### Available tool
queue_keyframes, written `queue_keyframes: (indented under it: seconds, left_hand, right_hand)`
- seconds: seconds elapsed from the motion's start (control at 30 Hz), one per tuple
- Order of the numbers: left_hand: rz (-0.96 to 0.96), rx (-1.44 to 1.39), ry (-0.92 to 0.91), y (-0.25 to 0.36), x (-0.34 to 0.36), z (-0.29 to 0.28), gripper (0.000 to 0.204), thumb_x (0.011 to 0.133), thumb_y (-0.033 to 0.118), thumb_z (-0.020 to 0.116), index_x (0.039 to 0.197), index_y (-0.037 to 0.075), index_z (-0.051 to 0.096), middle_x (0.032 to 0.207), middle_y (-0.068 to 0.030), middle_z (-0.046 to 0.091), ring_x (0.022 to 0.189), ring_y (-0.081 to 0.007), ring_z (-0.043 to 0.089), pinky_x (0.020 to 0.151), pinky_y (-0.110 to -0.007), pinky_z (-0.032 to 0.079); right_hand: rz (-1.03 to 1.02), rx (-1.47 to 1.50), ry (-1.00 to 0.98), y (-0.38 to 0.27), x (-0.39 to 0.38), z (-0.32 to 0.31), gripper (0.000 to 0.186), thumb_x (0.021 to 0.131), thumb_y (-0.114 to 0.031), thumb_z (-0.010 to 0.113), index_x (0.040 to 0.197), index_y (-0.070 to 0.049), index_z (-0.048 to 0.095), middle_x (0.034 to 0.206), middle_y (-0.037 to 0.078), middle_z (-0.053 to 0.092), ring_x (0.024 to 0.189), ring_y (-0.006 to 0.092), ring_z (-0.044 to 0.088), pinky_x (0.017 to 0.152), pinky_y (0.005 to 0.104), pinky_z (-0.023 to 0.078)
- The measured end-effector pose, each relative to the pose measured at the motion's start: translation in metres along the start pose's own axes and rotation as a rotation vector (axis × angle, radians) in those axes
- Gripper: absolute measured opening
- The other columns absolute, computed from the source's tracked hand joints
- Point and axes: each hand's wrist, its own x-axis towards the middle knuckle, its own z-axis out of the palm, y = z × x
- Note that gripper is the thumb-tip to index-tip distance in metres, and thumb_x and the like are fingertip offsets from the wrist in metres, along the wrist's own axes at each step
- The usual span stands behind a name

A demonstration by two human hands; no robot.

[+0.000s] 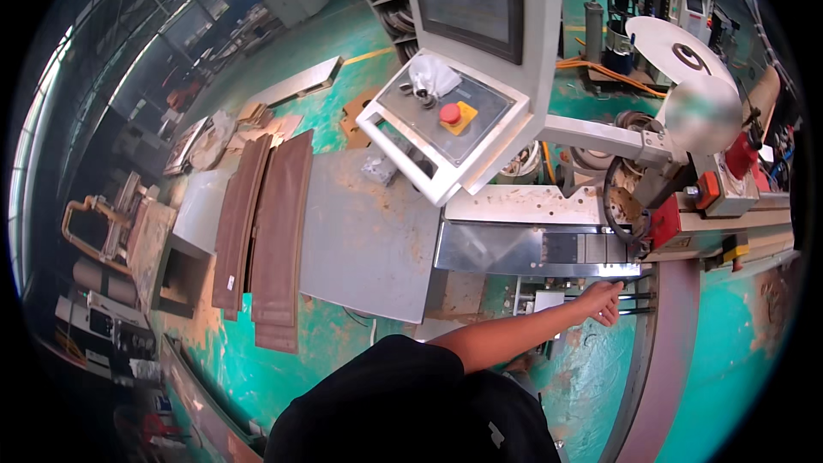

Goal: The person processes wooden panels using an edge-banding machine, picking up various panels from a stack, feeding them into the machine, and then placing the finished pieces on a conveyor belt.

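Your right hand [605,299] reaches with fingers extended, holding nothing, touching the long metal strip [660,351] below the machine bed [523,249]; left hand unseen.

A grey control panel [441,124] with a red button on a yellow base [452,114] sits at twelve o'clock, a dark screen [470,2] above it. Brown boards [266,231] lie at nine o'clock on the green floor [343,51]. A round metal disc [677,51] stands at two o'clock beside orange cable [600,69].
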Motion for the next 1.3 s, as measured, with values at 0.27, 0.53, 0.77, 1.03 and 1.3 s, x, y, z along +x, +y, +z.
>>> queue_keyframes:
  seconds: [0.27,0.53,0.77,1.03,1.3]
  left_hand:
    - [0.446,-0.054,0.828,-0.058,-0.303,-0.196,0.041,0.106,0.044,0.056,0.100,0.003,0.060,0.082,-0.0100,0.068,0.075,-0.0172,0.068,0.070,-0.031,0.056]
    - [0.338,0.512,2.169,-0.172,-0.612,-0.368,0.032,0.091,0.028,0.072,0.105,0.001,0.061,0.100,-0.0168,0.069,0.090,-0.0286,0.067,0.081,-0.043,0.053]
    - [-0.297,0.569,2.386,-0.216,-0.743,-0.458,0.085,0.084,0.047,0.076,0.146,-0.003,0.045,0.151,-0.0244,0.046,0.143,-0.0399,0.039,0.121,-0.055,0.026]
    - [-0.084,0.663,2.303,-0.213,-0.736,-0.423,0.084,0.081,0.056,0.076,0.137,-0.002,0.051,0.129,-0.0238,0.053,0.128,-0.0394,0.045,0.112,-0.053,0.029]
    - [0.106,0.685,2.283,-0.200,-0.674,-0.374,0.081,0.079,0.051,0.080,0.135,0.000,0.053,0.121,-0.0224,0.053,0.119,-0.0391,0.047,0.101,-0.051,0.034]
  right_hand:
    - [0.108,-0.481,-0.867,0.022,-0.103,0.210,0.039,0.108,-0.028,0.050,0.135,0.000,0.056,0.125,0.017,0.064,0.116,0.0311,0.062,0.106,0.0445,0.050]
    - [0.043,-0.992,-1.649,0.081,-0.279,0.275,0.038,0.107,-0.026,0.051,0.133,0.001,0.058,0.123,0.017,0.065,0.114,0.0304,0.063,0.105,0.0440,0.051]
    - [-0.040,-1.287,-1.920,0.111,-0.376,0.294,0.036,0.107,-0.025,0.052,0.131,0.002,0.059,0.120,0.016,0.066,0.112,0.0297,0.064,0.103,0.0436,0.052]
    - [-0.272,-1.528,-2.008,0.109,-0.361,0.304,0.035,0.107,-0.024,0.053,0.129,0.003,0.060,0.117,0.015,0.067,0.110,0.0290,0.066,0.102,0.0431,0.053]
    - [0.635,-1.095,-1.908,0.231,-0.470,0.352,0.061,0.098,-0.046,0.070,0.140,-0.004,0.054,0.129,0.013,0.066,0.120,0.0267,0.062,0.108,0.0410,0.047]
